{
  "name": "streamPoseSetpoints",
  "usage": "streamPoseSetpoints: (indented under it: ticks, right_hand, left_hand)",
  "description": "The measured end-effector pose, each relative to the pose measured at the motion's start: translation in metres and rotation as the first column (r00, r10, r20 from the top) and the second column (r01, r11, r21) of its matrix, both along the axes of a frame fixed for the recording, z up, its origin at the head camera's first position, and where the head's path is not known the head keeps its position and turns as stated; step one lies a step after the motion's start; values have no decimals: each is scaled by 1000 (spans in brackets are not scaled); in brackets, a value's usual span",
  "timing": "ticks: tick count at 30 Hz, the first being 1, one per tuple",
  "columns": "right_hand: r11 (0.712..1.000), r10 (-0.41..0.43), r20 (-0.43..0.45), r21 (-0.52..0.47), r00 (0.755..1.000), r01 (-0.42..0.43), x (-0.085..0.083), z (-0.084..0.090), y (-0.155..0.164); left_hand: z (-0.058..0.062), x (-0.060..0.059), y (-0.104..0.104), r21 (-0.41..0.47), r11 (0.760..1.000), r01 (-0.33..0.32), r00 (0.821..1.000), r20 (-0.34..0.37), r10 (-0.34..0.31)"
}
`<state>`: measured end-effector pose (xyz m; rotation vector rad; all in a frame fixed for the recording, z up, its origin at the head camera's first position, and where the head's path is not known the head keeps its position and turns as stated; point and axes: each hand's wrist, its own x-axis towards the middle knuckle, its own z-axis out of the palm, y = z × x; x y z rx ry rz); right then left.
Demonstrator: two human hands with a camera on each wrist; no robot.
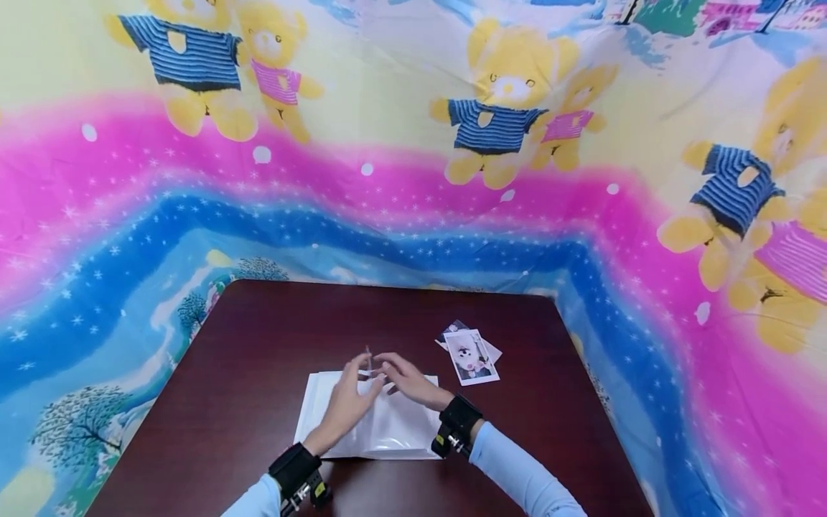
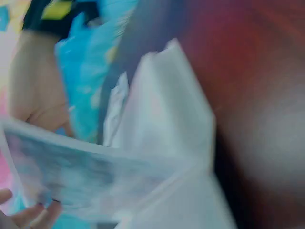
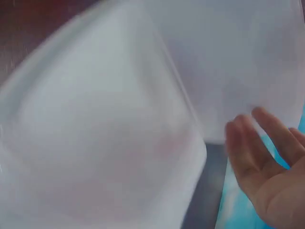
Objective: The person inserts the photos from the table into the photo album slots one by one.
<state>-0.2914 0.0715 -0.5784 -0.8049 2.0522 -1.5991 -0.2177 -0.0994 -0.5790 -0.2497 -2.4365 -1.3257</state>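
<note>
A white photo album (image 1: 400, 431) lies spread on the table, with a clear page (image 2: 105, 167) raised from its middle; that page shows a blurred, white-bordered picture. My left hand (image 1: 349, 402) is over the album's left side, its thumb and fingers around the edge of the raised page. In the left wrist view, its fingertips (image 2: 45, 214) meet the page's lower edge. Over the right side, my right hand (image 1: 416, 382) has its fingers loosely extended toward the left one. A hand (image 3: 269, 167) in the right wrist view has spread, slightly bent fingers near a translucent page (image 3: 228, 62).
Loose photo prints (image 1: 472, 357) lie overlapped to the right of the album, the top one showing a face-like cartoon picture. The dark brown table (image 1: 271, 323) is bordered by a printed bear cloth (image 1: 413, 201) at the back and sides.
</note>
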Motion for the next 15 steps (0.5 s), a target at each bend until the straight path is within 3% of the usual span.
streamPoseSetpoints:
  ticks: [3,6,15]
  right_hand:
    - [992,109,-93,78,990,-102,9,-8,-12]
    - [981,155,-192,142,969,-129,12,-18,-14]
    - [968,31,-306,247,952,48,5,-32,20]
  left_hand:
    - [8,-3,-21,-50,997,-59,997,37,61]
    - [5,-3,-40,-116,990,-84,994,59,91]
    - [-24,10,-72,-230,965,-127,985,89,151]
